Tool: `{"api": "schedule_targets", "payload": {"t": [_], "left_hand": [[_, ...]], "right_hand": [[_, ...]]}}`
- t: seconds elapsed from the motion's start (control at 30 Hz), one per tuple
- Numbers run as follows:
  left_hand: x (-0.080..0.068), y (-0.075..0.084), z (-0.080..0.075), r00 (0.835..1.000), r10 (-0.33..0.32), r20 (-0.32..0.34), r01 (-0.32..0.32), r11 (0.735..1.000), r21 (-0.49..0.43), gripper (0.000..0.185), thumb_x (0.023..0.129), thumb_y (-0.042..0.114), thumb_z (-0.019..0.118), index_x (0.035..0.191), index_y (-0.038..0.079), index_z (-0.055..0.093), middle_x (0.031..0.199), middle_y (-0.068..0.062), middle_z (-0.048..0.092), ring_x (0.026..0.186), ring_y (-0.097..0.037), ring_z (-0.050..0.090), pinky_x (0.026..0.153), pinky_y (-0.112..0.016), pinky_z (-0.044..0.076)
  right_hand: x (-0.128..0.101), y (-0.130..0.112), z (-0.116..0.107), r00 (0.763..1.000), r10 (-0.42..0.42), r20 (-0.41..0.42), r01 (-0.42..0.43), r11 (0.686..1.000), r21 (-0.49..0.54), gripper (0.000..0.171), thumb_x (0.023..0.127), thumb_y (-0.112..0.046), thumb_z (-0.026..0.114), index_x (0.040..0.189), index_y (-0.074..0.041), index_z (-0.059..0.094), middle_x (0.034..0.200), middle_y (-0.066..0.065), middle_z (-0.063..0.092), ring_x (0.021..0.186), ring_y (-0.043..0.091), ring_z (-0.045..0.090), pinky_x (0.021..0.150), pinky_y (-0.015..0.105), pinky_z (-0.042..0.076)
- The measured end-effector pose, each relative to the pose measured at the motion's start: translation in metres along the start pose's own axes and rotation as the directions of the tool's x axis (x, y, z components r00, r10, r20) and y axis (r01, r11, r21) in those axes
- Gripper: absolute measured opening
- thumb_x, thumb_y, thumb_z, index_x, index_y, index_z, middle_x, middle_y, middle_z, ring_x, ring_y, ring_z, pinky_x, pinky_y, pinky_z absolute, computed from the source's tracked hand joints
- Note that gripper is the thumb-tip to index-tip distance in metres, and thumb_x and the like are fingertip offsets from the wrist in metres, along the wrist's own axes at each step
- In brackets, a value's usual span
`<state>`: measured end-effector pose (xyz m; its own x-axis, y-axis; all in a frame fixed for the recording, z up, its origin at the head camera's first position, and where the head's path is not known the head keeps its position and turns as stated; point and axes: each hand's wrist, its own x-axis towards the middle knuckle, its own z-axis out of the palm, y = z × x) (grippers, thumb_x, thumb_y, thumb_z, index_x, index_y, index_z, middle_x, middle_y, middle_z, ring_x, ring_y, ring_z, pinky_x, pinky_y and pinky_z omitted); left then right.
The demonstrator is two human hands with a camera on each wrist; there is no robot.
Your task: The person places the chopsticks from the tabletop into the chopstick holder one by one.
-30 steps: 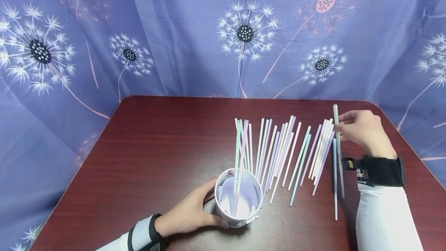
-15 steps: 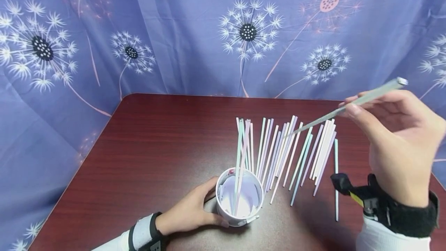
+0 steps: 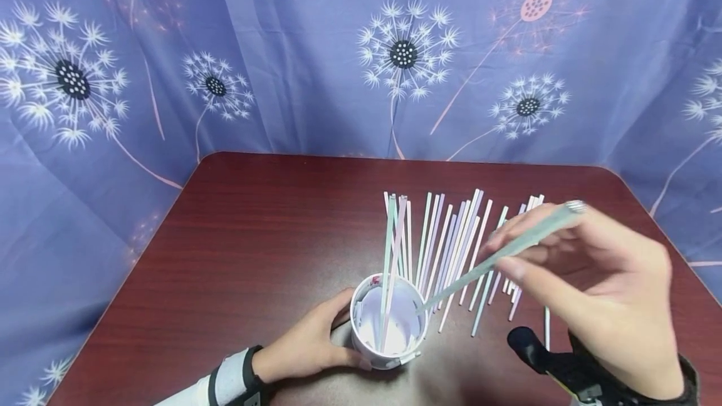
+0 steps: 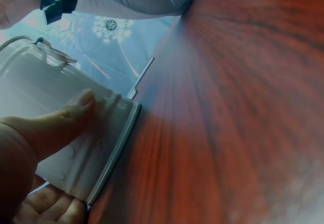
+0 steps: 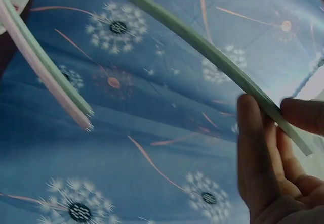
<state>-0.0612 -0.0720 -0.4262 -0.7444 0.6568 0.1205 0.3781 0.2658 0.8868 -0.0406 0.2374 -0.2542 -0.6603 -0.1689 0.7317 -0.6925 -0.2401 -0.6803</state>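
My left hand holds the side of a small white bucket, thumb on the near wall and fingers around its base. A green straw and a pink straw stand leaning inside it. My right hand pinches another pale green straw near its upper end, between thumb and fingertips. This straw slants down to the left. Its lower tip overlaps the bucket's right rim in the head view; I cannot tell whether it is inside.
Several pastel straws lie in a loose row on the dark red table, right of the bucket. One bluish straw lies apart, partly hidden by my right hand. A blue dandelion-print cloth hangs behind the table.
My right hand has lifted the green straw from the table's right side, tilted it, and brought it left to the bucket. My left hand and the bucket stay put.
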Motion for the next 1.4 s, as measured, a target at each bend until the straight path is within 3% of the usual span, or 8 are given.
{"api": "schedule_targets", "payload": {"t": [0.17, 0.3, 0.4, 0.7, 0.93, 1.13, 1.3, 1.4], "left_hand": [[-0.003, 0.000, 0.003, 1.000, 0.018, 0.008, -0.018, 1.000, -0.020, 0.085, 0.070, 0.038, 0.087, 0.142, 0.031, 0.042, 0.133, 0.012, 0.055, 0.123, -0.011, 0.053, 0.106, -0.025, 0.039], [-0.004, 0.000, 0.004, 0.999, 0.033, 0.005, -0.033, 0.999, -0.011, 0.085, 0.071, 0.040, 0.086, 0.142, 0.028, 0.042, 0.133, 0.011, 0.056, 0.122, -0.011, 0.054, 0.105, -0.025, 0.039], [-0.004, 0.001, 0.004, 0.999, 0.043, 0.003, -0.043, 0.999, -0.013, 0.085, 0.071, 0.039, 0.086, 0.143, 0.027, 0.042, 0.133, 0.011, 0.056, 0.123, -0.012, 0.054, 0.106, -0.026, 0.039], [-0.001, 0.001, 0.000, 0.999, 0.037, 0.008, -0.036, 0.998, -0.049, 0.085, 0.071, 0.039, 0.086, 0.143, 0.029, 0.041, 0.133, 0.011, 0.055, 0.124, -0.013, 0.053, 0.107, -0.026, 0.038], [-0.001, 0.001, -0.002, 1.000, 0.031, 0.002, -0.031, 0.999, -0.031, 0.087, 0.071, 0.038, 0.086, 0.144, 0.028, 0.041, 0.135, 0.012, 0.054, 0.126, -0.012, 0.052, 0.109, -0.028, 0.037], [0.000, -0.002, -0.001, 0.999, 0.044, 0.001, -0.044, 0.998, -0.044, 0.087, 0.070, 0.036, 0.087, 0.144, 0.027, 0.041, 0.135, 0.011, 0.054, 0.126, -0.013, 0.052, 0.109, -0.027, 0.037], [0.001, -0.004, -0.001, 0.998, 0.060, 0.003, -0.060, 0.997, -0.046, 0.086, 0.070, 0.037, 0.086, 0.143, 0.026, 0.042, 0.134, 0.011, 0.055, 0.126, -0.013, 0.052, 0.109, -0.027, 0.037], [0.001, -0.004, -0.002, 0.998, 0.070, 0.004, -0.070, 0.997, -0.034, 0.086, 0.070, 0.036, 0.086, 0.143, 0.026, 0.042, 0.133, 0.011, 0.055, 0.125, -0.013, 0.053, 0.108, -0.027, 0.038]], "right_hand": [[0.006, 0.003, 0.021, 0.977, 0.151, 0.150, -0.120, 0.973, -0.195, 0.031, 0.071, 0.026, 0.067, 0.098, 0.010, 0.063, 0.091, 0.019, 0.067, 0.072, 0.023, 0.067, 0.058, 0.026, 0.053], [0.009, 0.004, 0.029, 0.954, 0.252, 0.162, -0.180, 0.915, -0.362, 0.029, 0.076, 0.016, 0.071, 0.096, -0.004, 0.066, 0.082, 0.007, 0.069, 0.062, 0.012, 0.061, 0.047, 0.023, 0.042], [0.010, 0.004, 0.031, 0.946, 0.285, 0.154, -0.197, 0.883, -0.426, 0.029, 0.077, 0.014, 0.072, 0.096, -0.007, 0.066, 0.082, 0.006, 0.070, 0.061, 0.010, 0.061, 0.046, 0.023, 0.040], [0.014, 0.008, 0.033, 0.942, 0.317, 0.113, -0.205, 0.807, -0.553, 0.032, 0.077, 0.010, 0.075, 0.100, -0.011, 0.066, 0.085, -0.002, 0.070, 0.063, 0.010, 0.063, 0.050, 0.022, 0.046], [0.017, 0.014, 0.032, 0.952, 0.291, 0.091, -0.193, 0.806, -0.560, 0.039, 0.072, 0.013, 0.076, 0.104, -0.007, 0.066, 0.093, 0.002, 0.068, 0.077, 0.015, 0.070, 0.061, 0.023, 0.056], [0.020, 0.017, 0.033, 0.970, 0.241, 0.024, -0.176, 0.770, -0.614, 0.041, 0.069, 0.012, 0.080, 0.103, -0.007, 0.068, 0.091, 0.001, 0.070, 0.078, 0.012, 0.070, 0.068, 0.024, 0.058], [0.021, 0.024, 0.029, 0.993, 0.093, -0.071, -0.111, 0.939, -0.326, 0.029, 0.070, 0.024, 0.070, 0.096, 0.013, 0.065, 0.095, 0.025, 0.067, 0.086, 0.027, 0.068, 0.072, 0.028, 0.058], [0.020, 0.029, 0.022, 0.992, 0.014, -0.125, -0.033, 0.988, -0.151, 0.025, 0.069, 0.032, 0.062, 0.092, 0.024, 0.058, 0.098, 0.037, 0.061, 0.089, 0.038, 0.067, 0.074, 0.033, 0.058]]}}
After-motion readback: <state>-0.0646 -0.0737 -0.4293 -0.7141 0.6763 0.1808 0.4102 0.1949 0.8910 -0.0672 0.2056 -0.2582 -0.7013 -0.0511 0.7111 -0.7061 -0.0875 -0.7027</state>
